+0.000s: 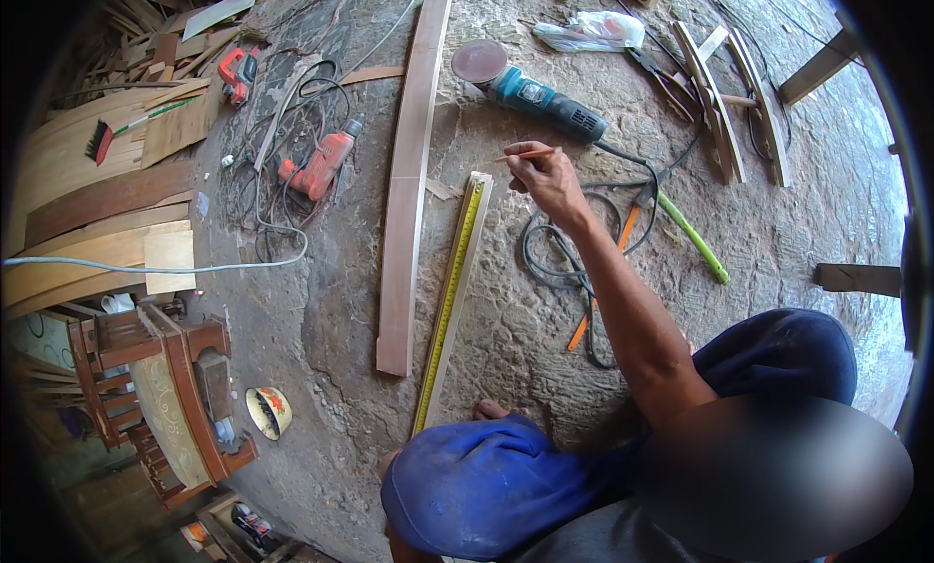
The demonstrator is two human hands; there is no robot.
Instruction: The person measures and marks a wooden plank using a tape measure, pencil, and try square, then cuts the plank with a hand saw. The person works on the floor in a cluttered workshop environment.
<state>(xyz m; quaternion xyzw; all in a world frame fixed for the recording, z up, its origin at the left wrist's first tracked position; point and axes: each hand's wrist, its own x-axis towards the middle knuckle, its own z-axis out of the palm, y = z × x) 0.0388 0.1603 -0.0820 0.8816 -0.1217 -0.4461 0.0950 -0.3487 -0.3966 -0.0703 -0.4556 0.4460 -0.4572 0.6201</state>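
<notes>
My right hand (545,181) is closed on a thin pencil (520,156), just above the top end of a narrow pale wooden strip (480,213). A yellow tape measure (452,300) lies extended along that strip, its lower part passing behind my blue-clad knee (467,475). Left of it lies a longer, wider pinkish board (404,271) with a faint line across it. My left hand is hidden; only bits of skin show past the knee at the lower edge.
Above are a teal sander (545,106), plastic bag (589,33) and curved wooden pieces (730,115). Red drill (321,164), red tool (236,74) and tangled cords lie left, beside stacked boards (88,203), carved furniture (175,388) and enamel bowl (268,412). A green rod (696,237) lies right.
</notes>
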